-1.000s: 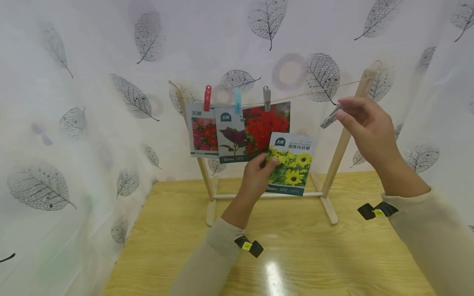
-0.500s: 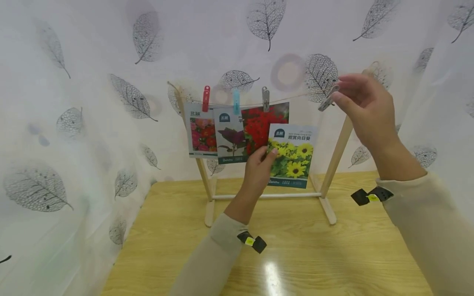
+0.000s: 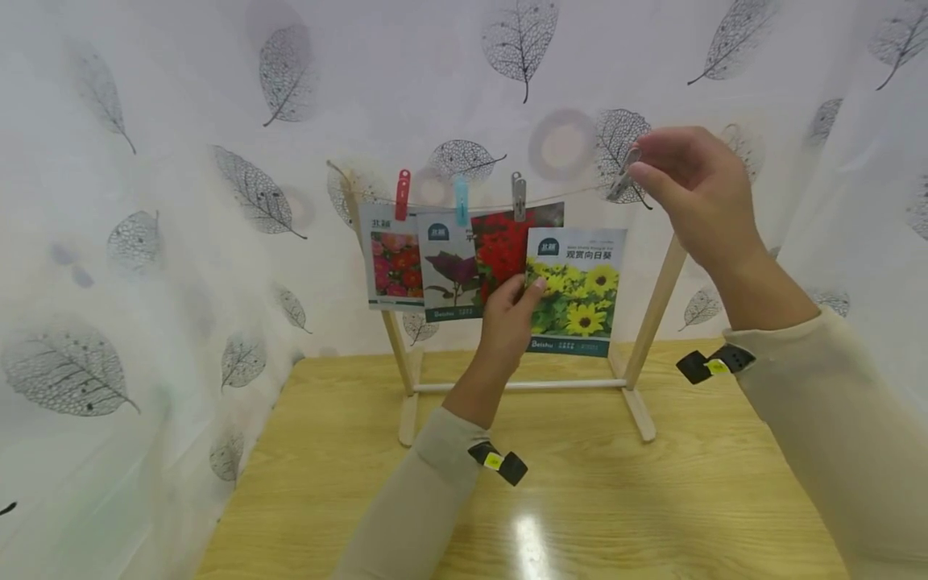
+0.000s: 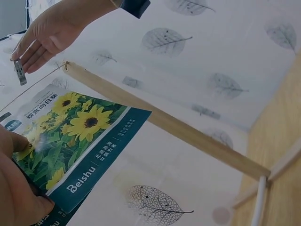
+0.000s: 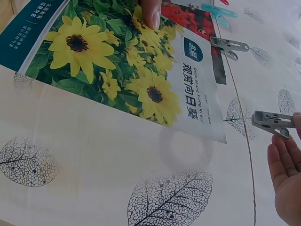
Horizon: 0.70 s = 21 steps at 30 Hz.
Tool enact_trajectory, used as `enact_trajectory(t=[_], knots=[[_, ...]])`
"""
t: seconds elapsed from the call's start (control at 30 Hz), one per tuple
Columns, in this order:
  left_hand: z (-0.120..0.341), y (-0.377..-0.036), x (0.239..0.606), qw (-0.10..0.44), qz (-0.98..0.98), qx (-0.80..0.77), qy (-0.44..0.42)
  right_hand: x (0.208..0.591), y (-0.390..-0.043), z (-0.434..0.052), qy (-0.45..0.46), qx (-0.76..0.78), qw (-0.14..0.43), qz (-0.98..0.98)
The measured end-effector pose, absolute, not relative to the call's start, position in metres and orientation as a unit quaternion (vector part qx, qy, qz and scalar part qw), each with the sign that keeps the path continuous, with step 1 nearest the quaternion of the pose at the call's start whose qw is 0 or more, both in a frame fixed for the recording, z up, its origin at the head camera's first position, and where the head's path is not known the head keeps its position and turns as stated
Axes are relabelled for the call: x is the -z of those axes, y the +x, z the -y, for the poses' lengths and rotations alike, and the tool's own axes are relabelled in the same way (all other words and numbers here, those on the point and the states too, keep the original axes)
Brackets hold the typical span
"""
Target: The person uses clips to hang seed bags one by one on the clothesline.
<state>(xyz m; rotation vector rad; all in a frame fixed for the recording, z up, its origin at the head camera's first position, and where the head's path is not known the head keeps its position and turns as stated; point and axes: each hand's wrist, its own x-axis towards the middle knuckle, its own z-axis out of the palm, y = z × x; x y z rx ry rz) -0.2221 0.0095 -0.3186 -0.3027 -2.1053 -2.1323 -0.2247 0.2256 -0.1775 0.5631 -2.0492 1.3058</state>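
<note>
My left hand pinches a sunflower seed packet by its left edge, thumb on the front, the packet roughly upright. Above and to the right, my right hand pinches a grey metal-look clothespin between thumb and fingers. In the right wrist view this clothespin is close beside the twine. Three other packets hang on the line: one with pink-red flowers, one with a purple plant, and one with red flowers, partly hidden behind the sunflower packet.
A red clothespin, a light blue one and a grey one grip the hanging packets. Wooden posts hold up the twine, joined low by a white rod. The stand is on a wooden table before a leaf-print curtain.
My left hand has raised the sunflower packet and brought it slightly right, nearer the twine. My right hand has moved up and left with the clothespin, toward the twine.
</note>
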Motion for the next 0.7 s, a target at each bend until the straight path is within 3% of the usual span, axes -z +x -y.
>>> enact_trajectory(t=[0.7], knots=[[-0.027, -0.23, 0.303, 0.081, 0.662, 0.741, -0.08, 0.153, -0.241, -0.207, 0.223, -0.416, 0.306, 0.827]])
